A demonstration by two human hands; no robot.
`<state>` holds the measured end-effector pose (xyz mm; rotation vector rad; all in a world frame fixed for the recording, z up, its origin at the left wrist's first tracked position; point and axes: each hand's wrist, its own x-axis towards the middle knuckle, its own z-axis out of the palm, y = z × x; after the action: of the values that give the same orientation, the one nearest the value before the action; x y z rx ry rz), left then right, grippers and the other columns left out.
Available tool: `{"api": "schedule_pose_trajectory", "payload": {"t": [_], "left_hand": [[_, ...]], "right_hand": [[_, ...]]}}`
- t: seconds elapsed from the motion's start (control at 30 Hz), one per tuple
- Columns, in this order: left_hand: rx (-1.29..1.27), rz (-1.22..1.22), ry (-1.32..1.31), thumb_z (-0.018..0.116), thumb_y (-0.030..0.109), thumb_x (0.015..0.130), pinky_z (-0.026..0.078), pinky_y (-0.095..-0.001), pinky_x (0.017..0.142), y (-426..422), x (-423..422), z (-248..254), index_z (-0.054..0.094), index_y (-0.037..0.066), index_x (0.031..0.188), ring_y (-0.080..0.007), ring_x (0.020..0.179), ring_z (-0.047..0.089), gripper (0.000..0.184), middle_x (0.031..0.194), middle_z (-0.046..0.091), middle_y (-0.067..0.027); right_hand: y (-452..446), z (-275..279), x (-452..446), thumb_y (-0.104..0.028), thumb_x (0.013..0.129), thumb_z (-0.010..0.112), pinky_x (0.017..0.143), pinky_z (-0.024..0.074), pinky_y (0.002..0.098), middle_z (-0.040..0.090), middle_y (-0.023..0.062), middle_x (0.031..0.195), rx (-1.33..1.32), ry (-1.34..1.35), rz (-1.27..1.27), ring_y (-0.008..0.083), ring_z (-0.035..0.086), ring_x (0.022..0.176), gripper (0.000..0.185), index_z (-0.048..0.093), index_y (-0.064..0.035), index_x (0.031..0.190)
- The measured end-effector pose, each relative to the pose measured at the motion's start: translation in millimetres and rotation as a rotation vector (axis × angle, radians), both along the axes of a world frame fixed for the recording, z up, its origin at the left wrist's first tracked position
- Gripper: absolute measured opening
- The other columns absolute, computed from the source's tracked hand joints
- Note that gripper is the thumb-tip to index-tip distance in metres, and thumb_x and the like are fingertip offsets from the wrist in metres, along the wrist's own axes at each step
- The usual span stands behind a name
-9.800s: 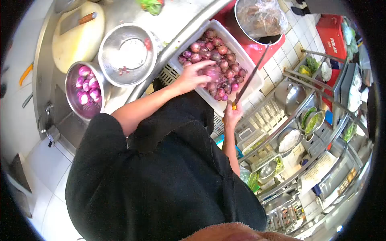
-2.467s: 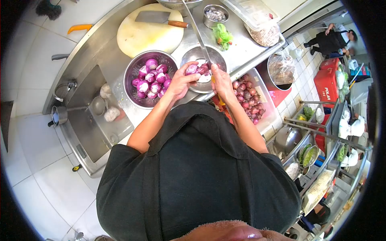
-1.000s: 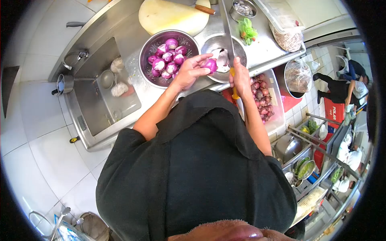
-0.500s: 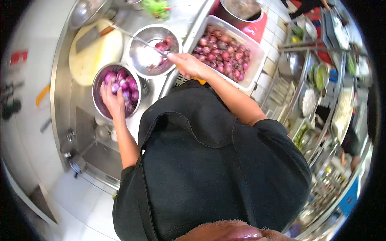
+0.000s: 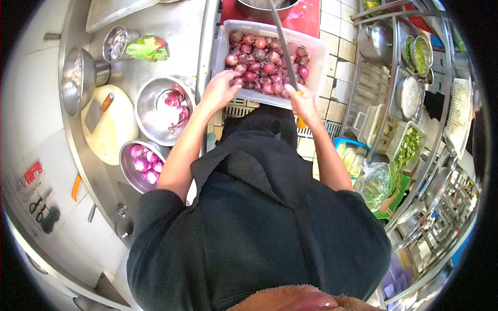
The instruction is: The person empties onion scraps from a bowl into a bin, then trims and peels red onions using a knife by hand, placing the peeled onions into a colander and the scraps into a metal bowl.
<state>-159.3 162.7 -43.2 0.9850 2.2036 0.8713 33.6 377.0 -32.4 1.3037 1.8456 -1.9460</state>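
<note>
My left hand [image 5: 222,89] is at the near left corner of a clear plastic bin [image 5: 262,98], its fingertips over red onions [image 5: 259,57]. Those fingers are slightly bent and apart, with no onion visibly gripped. Wrapped round a knife [image 5: 282,44] is my right hand [image 5: 305,103], at the bin's near right side. The long blade points away from me across the onions. On my left, a steel bowl [image 5: 142,106] holds red onion skins [image 5: 176,106], and a steel pot [image 5: 129,179] nearer me holds peeled purple onions [image 5: 147,165].
A round cutting board [image 5: 109,137] carries a cleaver [image 5: 96,116]. Leafy greens [image 5: 148,48] and a small pot [image 5: 118,44] stand farther back on the steel counter [image 5: 171,31]. A red surface [image 5: 311,20] lies beyond the bin. Metal racks [image 5: 397,52] with vegetables line the right.
My left hand has left the peeled onions in the pot and moved right to the bin. My right hand has carried the knife from above the skins bowl to the bin. The view has turned right.
</note>
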Motion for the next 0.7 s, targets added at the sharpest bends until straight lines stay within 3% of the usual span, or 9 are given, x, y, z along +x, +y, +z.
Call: {"api": "schedule_pose_trajectory", "payload": {"t": [0.03, 0.07, 0.17, 0.3, 0.43, 0.5, 0.57, 0.7], "left_hand": [[-0.047, -0.041, -0.037, 0.07, 0.017, 0.084, 0.049, -0.0357, 0.093, 16.6, -4.3, -27.2, 0.065, 0.001, 0.12, -0.0284, 0.106, 0.064, 0.04, 0.116, 0.066, -0.0185], [-0.11, -0.003, -0.255, 0.071, 0.019, 0.083, 0.05, -0.0362, 0.092, 34.7, -8.0, -37.6, 0.064, 0.001, 0.121, -0.0278, 0.104, 0.066, 0.043, 0.114, 0.067, -0.0192], [-0.233, -0.027, -0.29, 0.07, 0.021, 0.08, 0.048, -0.0411, 0.097, 70.8, -17.9, -106.7, 0.064, -0.001, 0.119, -0.0348, 0.109, 0.064, 0.045, 0.117, 0.065, -0.024], [-0.266, -0.087, -0.051, 0.067, 0.02, 0.082, 0.046, -0.0437, 0.101, 113.5, -16.4, -132.1, 0.065, 0.001, 0.119, -0.0378, 0.116, 0.059, 0.042, 0.122, 0.062, -0.0243], [-0.166, -0.045, 0.109, 0.067, 0.018, 0.082, 0.047, -0.048, 0.098, 150.5, 2.9, -147.9, 0.051, 0.003, 0.133, -0.0405, 0.115, 0.057, 0.055, 0.13, 0.055, -0.0212], [-0.316, -0.126, 0.245, 0.065, 0.015, 0.083, 0.054, -0.0486, 0.088, 168.3, 20.1, -145.7, 0.038, 0.009, 0.143, -0.0429, 0.109, 0.059, 0.066, 0.142, 0.042, -0.0194], [-0.524, -0.31, 0.422, 0.061, 0.013, 0.086, 0.057, -0.0456, 0.082, 182.3, 37.2, -156.2, 0.038, 0.011, 0.143, -0.0429, 0.105, 0.061, 0.062, 0.146, 0.038, -0.0188], [-0.581, -0.355, 0.463, 0.057, 0.01, 0.087, 0.057, -0.0456, 0.08, 192.6, 38.5, -179.3, 0.044, 0.012, 0.137, -0.0439, 0.1, 0.062, 0.052, 0.145, 0.037, -0.0215]], "right_hand": [[11.3, -4.8, 12.7, -0.043, 0.091, 0.068, 0.04, 0.0329, 0.0242, 0.044, -0.0064, 0.056, 0.001, -0.036, -0.025, 0.0056, 0.041, 0.043, 0.044, 0.067, -0.0085, 0.119], [20.8, -11.9, 25.3, -0.042, 0.091, 0.069, 0.04, 0.0325, 0.0246, 0.043, -0.0065, 0.056, 0.003, -0.071, -0.051, 0.0056, 0.04, 0.043, 0.042, 0.067, -0.0084, 0.116], [36.3, -25.0, 52.9, -0.039, 0.092, 0.069, 0.039, 0.0313, 0.0253, 0.04, -0.0067, 0.054, -0.018, -0.134, -0.113, 0.0056, 0.038, 0.042, 0.036, 0.067, -0.0084, 0.111], [38.8, -34.9, 70.0, -0.037, 0.093, 0.068, 0.038, 0.0306, 0.0253, 0.041, -0.007, 0.053, -0.079, -0.174, -0.187, 0.0056, 0.038, 0.041, 0.036, 0.066, -0.0086, 0.114], [33.5, -46.7, 82.2, -0.031, 0.094, 0.068, 0.038, 0.0297, 0.0242, 0.039, -0.0079, 0.053, -0.136, -0.178, -0.257, 0.0052, 0.037, 0.04, 0.043, 0.061, -0.008, 0.129], [31.8, -47.1, 87.6, -0.03, 0.094, 0.067, 0.038, 0.031, 0.0238, 0.041, -0.0069, 0.053, -0.156, -0.193, -0.275, 0.0052, 0.038, 0.04, 0.044, 0.06, -0.0066, 0.13], [30.5, -47.3, 91.7, -0.032, 0.094, 0.067, 0.038, 0.0338, 0.0234, 0.043, -0.006, 0.053, -0.122, -0.216, -0.262, 0.0054, 0.04, 0.041, 0.044, 0.06, -0.0063, 0.129], [32.0, -48.8, 101.6, -0.033, 0.094, 0.067, 0.038, 0.0339, 0.0232, 0.043, -0.0057, 0.054, -0.128, -0.229, -0.249, 0.0057, 0.04, 0.041, 0.042, 0.061, -0.0061, 0.126]]}}
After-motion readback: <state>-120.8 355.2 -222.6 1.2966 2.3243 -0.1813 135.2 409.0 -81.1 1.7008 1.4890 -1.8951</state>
